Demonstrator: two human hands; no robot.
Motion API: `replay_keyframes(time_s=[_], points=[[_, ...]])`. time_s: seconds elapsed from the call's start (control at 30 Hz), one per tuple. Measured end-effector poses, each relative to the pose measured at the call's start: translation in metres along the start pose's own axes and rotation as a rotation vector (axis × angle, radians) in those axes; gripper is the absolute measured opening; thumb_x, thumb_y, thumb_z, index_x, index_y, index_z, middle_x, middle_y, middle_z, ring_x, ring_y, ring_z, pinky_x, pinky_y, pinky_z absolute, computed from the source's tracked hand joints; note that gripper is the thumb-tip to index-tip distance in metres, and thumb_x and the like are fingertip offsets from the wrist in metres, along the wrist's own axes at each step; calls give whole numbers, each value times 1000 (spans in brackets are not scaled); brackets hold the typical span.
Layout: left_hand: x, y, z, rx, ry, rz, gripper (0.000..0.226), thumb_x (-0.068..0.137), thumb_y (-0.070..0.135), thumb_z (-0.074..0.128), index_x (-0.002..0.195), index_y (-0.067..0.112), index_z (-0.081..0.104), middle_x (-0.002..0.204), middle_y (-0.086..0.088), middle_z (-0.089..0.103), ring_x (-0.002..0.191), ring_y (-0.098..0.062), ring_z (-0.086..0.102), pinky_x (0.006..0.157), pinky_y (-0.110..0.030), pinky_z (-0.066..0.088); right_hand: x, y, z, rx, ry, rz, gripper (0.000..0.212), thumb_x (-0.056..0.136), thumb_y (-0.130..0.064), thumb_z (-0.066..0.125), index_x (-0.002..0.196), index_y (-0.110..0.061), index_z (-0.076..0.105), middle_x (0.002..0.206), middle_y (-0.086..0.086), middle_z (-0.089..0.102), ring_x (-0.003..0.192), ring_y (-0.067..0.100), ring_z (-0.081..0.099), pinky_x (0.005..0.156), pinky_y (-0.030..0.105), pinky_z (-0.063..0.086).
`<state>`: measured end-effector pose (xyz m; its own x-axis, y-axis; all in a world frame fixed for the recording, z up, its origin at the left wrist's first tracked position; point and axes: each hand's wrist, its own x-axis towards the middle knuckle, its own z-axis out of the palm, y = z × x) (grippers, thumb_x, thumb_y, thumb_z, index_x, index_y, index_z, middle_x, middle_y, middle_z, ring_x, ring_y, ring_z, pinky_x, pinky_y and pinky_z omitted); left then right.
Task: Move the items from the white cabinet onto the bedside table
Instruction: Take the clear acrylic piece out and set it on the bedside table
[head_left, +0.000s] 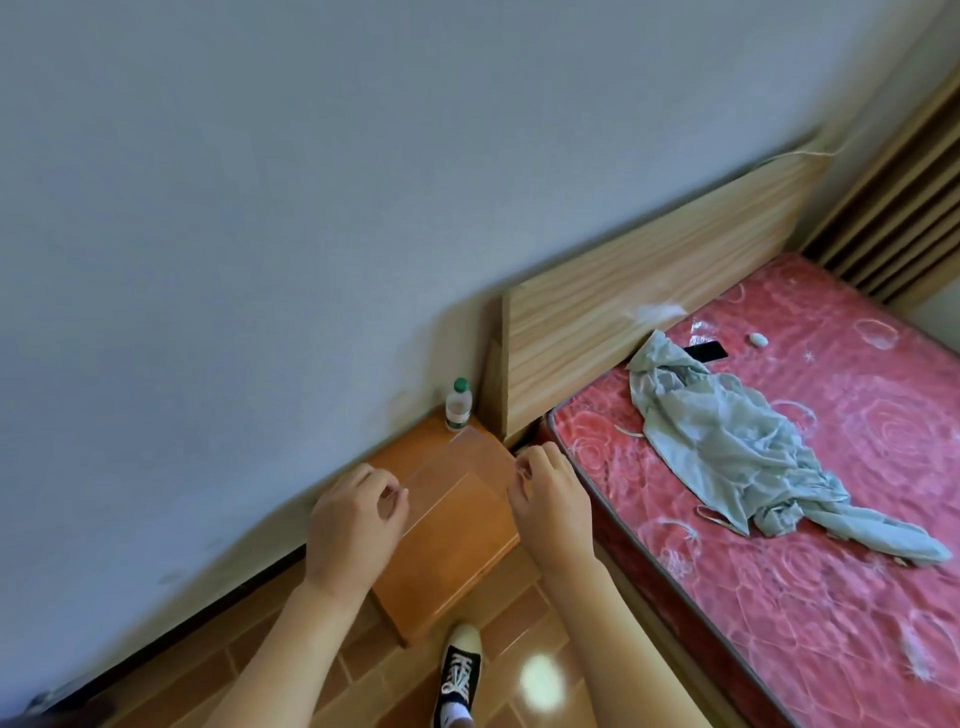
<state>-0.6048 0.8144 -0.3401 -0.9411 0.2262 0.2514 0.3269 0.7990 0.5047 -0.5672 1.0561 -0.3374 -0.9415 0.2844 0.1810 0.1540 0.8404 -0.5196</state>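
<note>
**2 hands over the bedside table, a clear sheet between them**

Both forearms reach forward and down over the bedside table. The left hand hovers above the table's left edge, its fingers curled with thumb and fingertips pinched together. The right hand hangs over the table's right edge, fingers bent the same way. A faint clear sheet seems to stretch between the 2 hands across the tabletop; each hand appears to pinch 1 of its edges, though the sheet is too transparent to be sure.

The table is orange-brown wood, set against a pale wall, standing on a floor of brown tiles. A water bottle with a green cap stands upright at the table's far corner, by the wall.

Right of the table is a bed with a pink flowered mattress and a light wooden headboard. A crumpled pale green cloth lies on the mattress, with a black phone beyond it. Below the table, 1 black-and-white sneaker stands on the floor.
</note>
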Motion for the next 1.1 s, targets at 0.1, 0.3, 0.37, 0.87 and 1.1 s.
replay_keyframes(time_s=[0.1,0.3,0.37,0.87,1.1], points=[[25,-8,18,20,-29,-35,7,89,17,80,90,16,73,83,10,64,73,-5,55,64,-13,39,29,11,16,2,-39,9,7,94,-17,65,95,-16,58,94,-7,51,80,16,54,60,35,48],[57,-35,46,21,-101,-94,7,89,16,78,86,16,71,80,9,62,69,-9,57,56,-18,44,60,22,57,-48,-119,59,11,96,-22,59,92,-22,49,93,-11,44,71,11,45,53,41,50],[66,-47,54,10,-132,-112,6,90,15,76,87,16,71,82,9,62,71,-11,59,57,-27,52,66,23,69,-43,-140,65,10,96,-20,59,92,-19,51,92,-10,44,69,12,46,53,40,49],[124,-152,111,56,-369,-155,1,92,19,73,93,20,72,87,10,65,73,-5,56,56,-11,33,111,17,185,-109,-162,188,2,100,-17,61,98,-16,60,94,-6,51,67,14,53,52,24,39],[135,-194,152,82,-489,-129,9,96,21,69,103,19,75,95,9,69,78,-4,59,61,-11,38,118,33,243,-121,-160,257,2,103,-20,60,102,-18,60,97,-6,52,70,13,51,57,24,45]])
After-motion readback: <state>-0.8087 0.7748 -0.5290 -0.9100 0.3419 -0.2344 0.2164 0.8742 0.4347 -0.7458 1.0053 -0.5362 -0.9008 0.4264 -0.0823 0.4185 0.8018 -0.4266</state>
